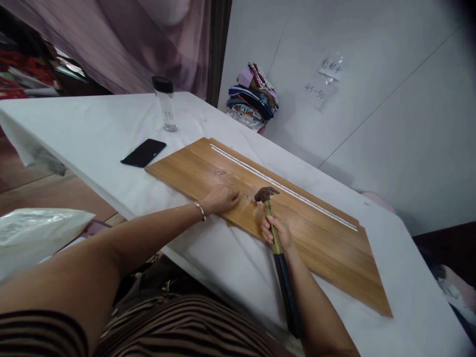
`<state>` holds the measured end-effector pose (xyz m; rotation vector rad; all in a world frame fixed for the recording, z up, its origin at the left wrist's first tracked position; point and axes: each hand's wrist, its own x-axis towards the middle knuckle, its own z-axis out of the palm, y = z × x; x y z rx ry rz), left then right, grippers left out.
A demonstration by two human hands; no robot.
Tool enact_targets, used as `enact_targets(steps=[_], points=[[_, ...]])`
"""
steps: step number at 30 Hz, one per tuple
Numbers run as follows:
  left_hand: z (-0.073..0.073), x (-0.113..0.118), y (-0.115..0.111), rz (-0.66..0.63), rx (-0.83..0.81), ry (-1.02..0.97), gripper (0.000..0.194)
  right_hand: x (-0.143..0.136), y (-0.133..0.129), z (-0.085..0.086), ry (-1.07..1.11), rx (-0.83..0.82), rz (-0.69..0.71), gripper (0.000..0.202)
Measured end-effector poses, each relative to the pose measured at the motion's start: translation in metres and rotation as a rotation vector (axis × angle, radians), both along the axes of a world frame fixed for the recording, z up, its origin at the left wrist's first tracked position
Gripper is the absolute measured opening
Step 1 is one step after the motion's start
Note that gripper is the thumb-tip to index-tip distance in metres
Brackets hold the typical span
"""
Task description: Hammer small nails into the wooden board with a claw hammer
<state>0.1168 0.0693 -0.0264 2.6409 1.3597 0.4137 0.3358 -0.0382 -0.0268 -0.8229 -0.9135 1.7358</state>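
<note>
A hammer is gripped in the closed right hand, its head resting on the wooden board on the tabletop, while a nail appears pinched by the left hand; nailing seems underway, and a lifted, well-aimed strike is called for.

A black phone lies flat on the white table, left of centre. Behind it a clear bottle with a black cap stands upright. At top centre, folded cloths pile up against the wall. Paper notes hang on that wall, upper right. At the left edge sits a white bag.
</note>
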Motion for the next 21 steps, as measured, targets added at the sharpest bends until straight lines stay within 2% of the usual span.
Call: enact_targets(steps=[9, 14, 21], points=[[0.0008, 0.0008, -0.0007, -0.003, 0.013, 0.009, 0.033, -0.0012, 0.0008, -0.0035, 0.002, -0.027, -0.007, 0.04], [0.002, 0.0009, -0.0009, 0.005, -0.004, 0.01, 0.033, -0.001, -0.0004, -0.0058, 0.013, 0.015, -0.042, 0.045], [0.0013, 0.0007, -0.0011, 0.013, 0.022, 0.06, 0.034, -0.0013, -0.0004, -0.0044, -0.004, -0.027, -0.012, 0.04]])
